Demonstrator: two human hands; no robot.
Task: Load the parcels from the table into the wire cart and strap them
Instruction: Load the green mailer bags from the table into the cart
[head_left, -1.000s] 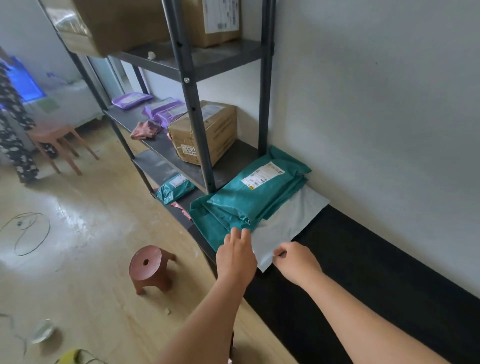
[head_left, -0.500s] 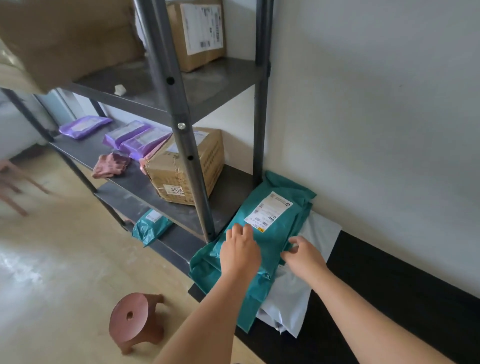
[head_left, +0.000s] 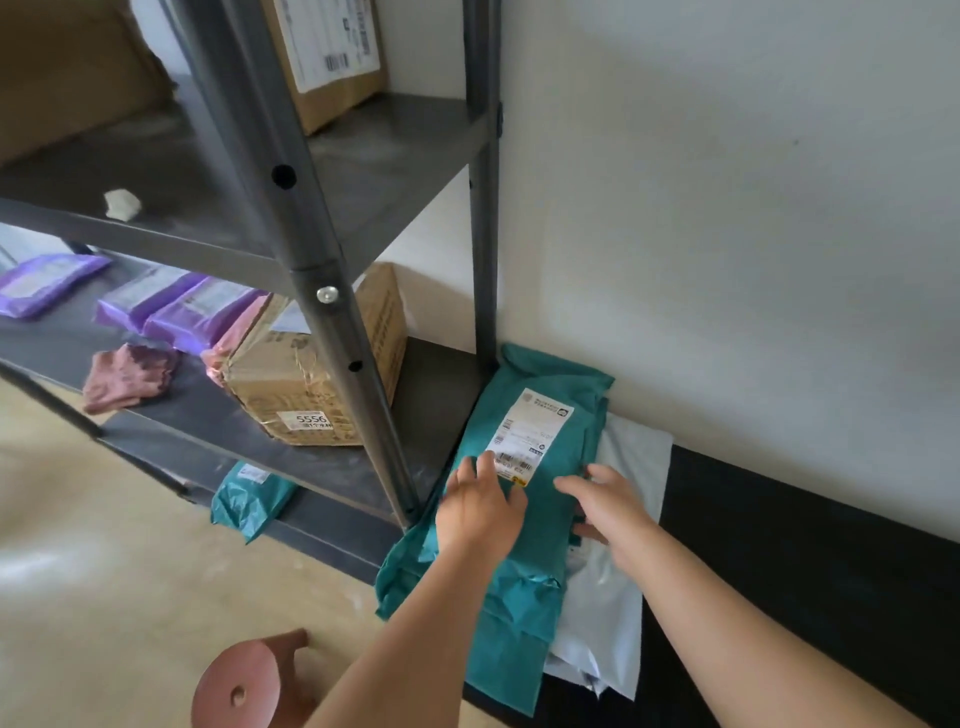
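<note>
Both hands, left hand (head_left: 480, 512) and right hand (head_left: 610, 506), rest spread on the teal parcel (head_left: 540, 467), grip wide; carton label (head_left: 310, 420) reads 5556.

hands (head_left: 540, 509) further up teal parcel (head_left: 540, 462)

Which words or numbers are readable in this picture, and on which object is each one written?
"5556": white sticker on the cardboard box, middle shelf.
Shipping label on the top teal parcel: barcodes and print, too blurred to read.
Label on the upper-shelf box: too blurred.
Purple parcels: labels unreadable.
</note>
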